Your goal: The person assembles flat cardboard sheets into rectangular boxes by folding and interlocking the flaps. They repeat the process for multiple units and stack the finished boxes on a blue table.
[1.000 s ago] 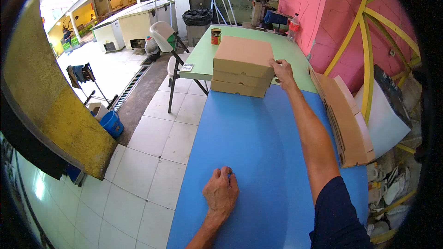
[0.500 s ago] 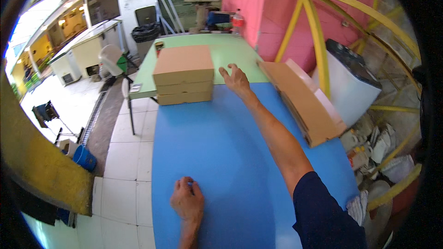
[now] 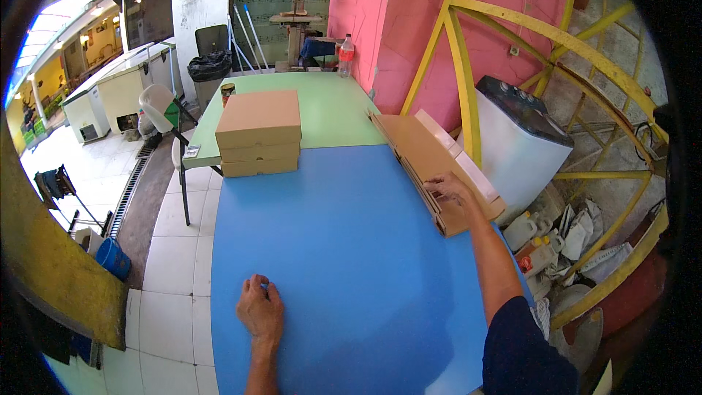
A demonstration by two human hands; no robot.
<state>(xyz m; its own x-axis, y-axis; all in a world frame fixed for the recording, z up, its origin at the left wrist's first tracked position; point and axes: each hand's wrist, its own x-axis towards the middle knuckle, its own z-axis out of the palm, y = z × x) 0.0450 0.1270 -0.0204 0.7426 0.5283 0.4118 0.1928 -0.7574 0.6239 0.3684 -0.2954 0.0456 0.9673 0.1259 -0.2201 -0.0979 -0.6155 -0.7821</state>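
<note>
A long blue table stretches under both hands, butted end to end against a pale green table well beyond the fingertips. Beyond the right fingers and off to their outer side stands a white washing machine with a dark lid, in front of a yellow metal frame and a pink wall. The right hand rests palm down on a stack of flattened brown cardboard box blanks, which lies along the right edge of the blue table; its fingers are slightly spread and curled over the near end of the top sheet, touching it. The blanks are plain tan, thin and layered, their edges showing as stripes on the side facing the table's middle, with a paler sheet just outside the fingers. Far ahead of the left fingers, where the two tables meet, sits a stack of three closed brown cardboard boxes, flat and rectangular. The left hand lies on the blue surface at its near left edge, fingers loosely curled together, holding nothing. A small tin can stands behind the boxes.
</note>
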